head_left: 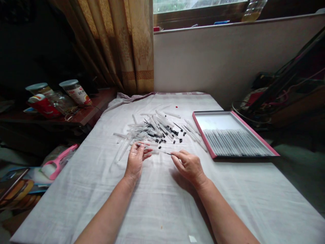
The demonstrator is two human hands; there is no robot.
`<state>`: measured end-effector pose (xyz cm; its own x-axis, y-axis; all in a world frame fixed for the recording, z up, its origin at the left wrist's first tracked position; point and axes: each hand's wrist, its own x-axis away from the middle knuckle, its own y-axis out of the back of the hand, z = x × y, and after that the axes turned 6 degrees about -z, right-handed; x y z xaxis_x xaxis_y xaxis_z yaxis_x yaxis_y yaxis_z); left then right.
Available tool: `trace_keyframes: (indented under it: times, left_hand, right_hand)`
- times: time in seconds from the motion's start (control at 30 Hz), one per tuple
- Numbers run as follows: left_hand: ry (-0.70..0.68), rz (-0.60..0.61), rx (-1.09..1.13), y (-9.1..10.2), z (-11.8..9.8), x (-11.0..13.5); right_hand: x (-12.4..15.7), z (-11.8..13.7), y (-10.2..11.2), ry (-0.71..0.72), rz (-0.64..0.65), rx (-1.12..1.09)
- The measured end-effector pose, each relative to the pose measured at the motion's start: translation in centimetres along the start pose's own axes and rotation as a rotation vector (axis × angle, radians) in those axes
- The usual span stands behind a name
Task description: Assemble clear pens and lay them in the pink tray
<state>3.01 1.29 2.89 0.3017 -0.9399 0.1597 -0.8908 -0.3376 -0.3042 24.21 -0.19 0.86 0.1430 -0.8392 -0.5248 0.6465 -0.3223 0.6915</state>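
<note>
White cloth (162,203) is covering the whole table, running up to a pale wall under a window, with a tan patterned curtain (127,44) hanging at the left. Off to the right a pink-rimmed tray (203,135) is sitting on the cloth, holding a neat row of clear tubes laid side by side in its near half.

In the middle, a loose pile of clear tubes (152,127) is lying scattered, mixed with thin black sticks and little black caps (175,133). Both hands are working just in front of that pile. The left hand (135,159) is curling its fingers around one clear tube (147,146), thumb pressing it against the fingertips. The right hand (189,164) is pinching a thin black insert (166,153) between thumb and forefinger, its tip pointing at the tube's open end.

Looks to me like the threading step is in progress: the insert is going into the tube, and my guess is the next move needs a steady, straight push so the tip is meeting the opening squarely.

As for writing, the jars (76,91) on the dark side table at left are carrying red-and-white labels, but I can't read any of it.
</note>
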Motion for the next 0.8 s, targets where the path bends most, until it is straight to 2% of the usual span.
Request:
trace_keyframes:
  times: [0.17,0.27,0.33,0.43,0.57,0.63,0.73,0.8]
  left_hand:
    - [0.102,0.088,-0.071,1.2,0.3,0.6]
    - [0.203,0.178,-0.133,1.5,0.5,1.0]
    - [0.222,0.255,-0.214,1.5,0.8,1.3]
    - [0.102,0.374,-0.37,1.3,1.4,1.8]
    - [-0.272,0.486,-0.633,1.1,1.8,2.4]
    - [-0.402,0.525,-0.715,1.1,1.7,2.5]
    - [-0.455,0.462,-0.684,1.5,1.6,2.2]
    - [-0.382,0.352,-0.588,1.8,1.6,1.7]
  right_hand:
    - [-0.5,-0.9,0.6,-0.053,0.01,-0.1]
    - [-1.2,-1.4,1.5,-0.101,-0.034,-0.151]
    - [-1.7,-1.2,2.1,-0.099,-0.045,-0.158]
    - [-2.4,-0.2,2.5,-0.086,-0.061,-0.141]
    - [-2.9,2.6,1.3,-0.146,-0.08,-0.098]
    - [-3.2,4.1,0.3,-0.196,-0.107,-0.151]
    - [-4.3,5.1,-0.8,-0.333,-0.16,-0.459]
    - [-5.3,4.0,-1.1,-0.463,-0.207,-0.696]
